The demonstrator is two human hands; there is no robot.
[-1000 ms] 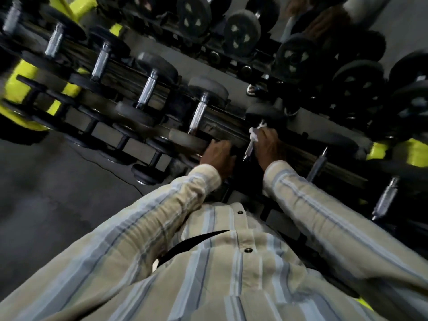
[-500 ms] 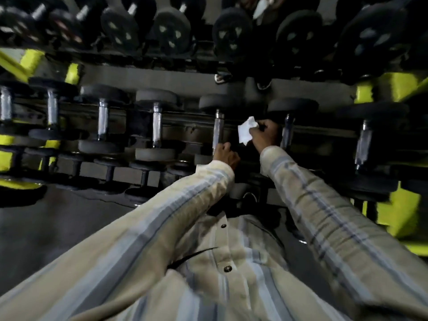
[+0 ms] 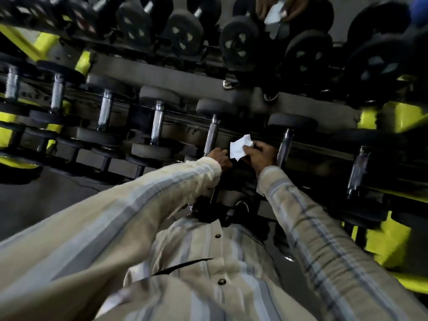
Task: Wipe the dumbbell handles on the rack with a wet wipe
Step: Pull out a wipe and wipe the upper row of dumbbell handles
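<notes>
Right hand pinching wet wipe, wipe lifted clear between two chrome handles, touching neither; likely between passes. Left hand at near end of dumbbell handle, probably steadying it; grip itself too blurred to tell. Next handle just right of the wipe, judged next target. Dumbbells lying across rack rails, handles exposed for wiping. Yellow frame at rack's right end.

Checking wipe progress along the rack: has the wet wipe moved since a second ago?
Yes. The wet wipe, held by the right hand, came off the chrome handle and now sits left of it, in the gap between dumbbells.
</notes>
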